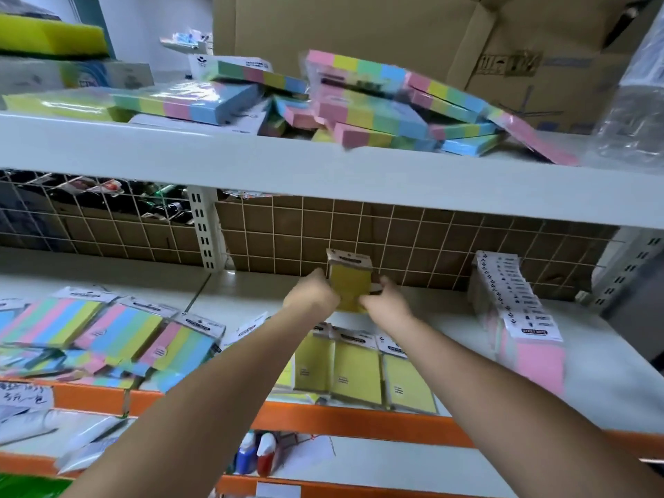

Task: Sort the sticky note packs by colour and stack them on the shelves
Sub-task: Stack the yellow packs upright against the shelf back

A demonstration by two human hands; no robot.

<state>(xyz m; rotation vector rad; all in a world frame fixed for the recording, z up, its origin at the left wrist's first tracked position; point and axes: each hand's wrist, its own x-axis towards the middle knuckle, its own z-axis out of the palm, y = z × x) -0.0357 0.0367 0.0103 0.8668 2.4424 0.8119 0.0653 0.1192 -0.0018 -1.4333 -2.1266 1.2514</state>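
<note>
Against the wire grid at the middle shelf (449,314) back, yellow pack (350,285) stands upright between both hands; left hand (313,293) and right hand (386,298) pinch its sides equally near

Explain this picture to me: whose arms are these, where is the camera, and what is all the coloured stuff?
No machine here: a person wears a camera on the head, looking down at both bare arms. The left hand and right hand together grip an upright stack of yellow sticky note packs over the white middle shelf. Below them lie flat yellow packs. Rainbow-striped packs spread at left, a row of pink packs stands at right, and more striped packs pile on the top shelf.
</note>
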